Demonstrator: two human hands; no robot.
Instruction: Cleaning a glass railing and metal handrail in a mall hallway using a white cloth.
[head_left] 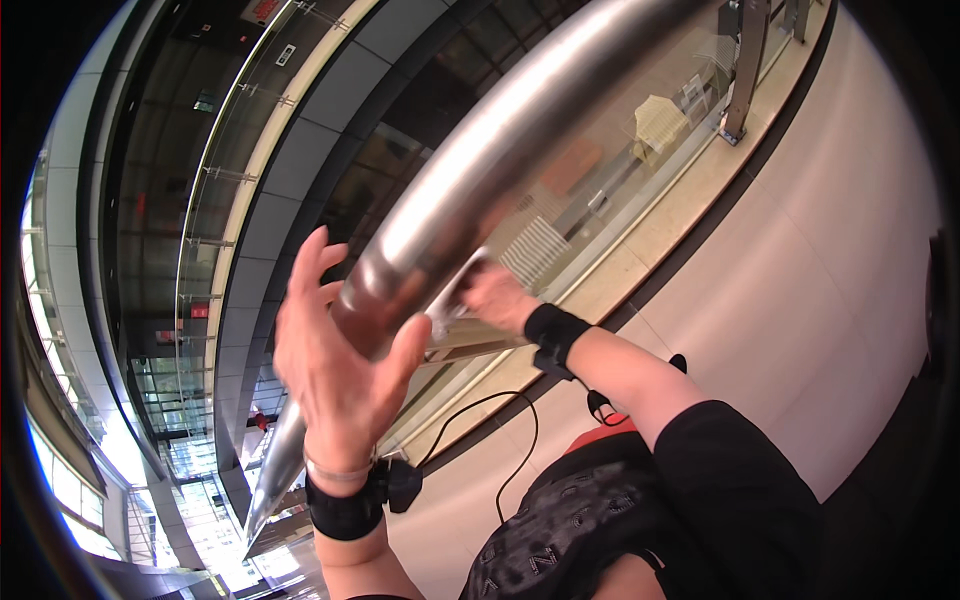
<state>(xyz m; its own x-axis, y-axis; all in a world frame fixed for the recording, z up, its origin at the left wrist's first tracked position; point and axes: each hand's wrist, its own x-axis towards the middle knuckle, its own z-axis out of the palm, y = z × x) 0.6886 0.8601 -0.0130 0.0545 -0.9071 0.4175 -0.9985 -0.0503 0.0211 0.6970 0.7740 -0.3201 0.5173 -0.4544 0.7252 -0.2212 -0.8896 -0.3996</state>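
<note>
A thick, shiny metal handrail (480,130) runs diagonally from the upper right to the lower left. Across its near part lies my left hand (340,370), fingers stretched and thumb spread apart, one to each side of the rail. Whether its palm presses on the metal is hidden. Below the rail, beside the glass panel (610,190), my right hand (497,298) has its fingers closed on a white cloth (447,308), partly blurred and partly covered by the hand. Black bands circle both wrists.
A metal post (745,80) supports the railing at the upper right. Pale tiled floor (800,290) spreads along the right, edged by a stone curb (640,255). A black cable (500,395) loops between my arms. Beyond the rail, another balcony (265,225) curves over a lower level.
</note>
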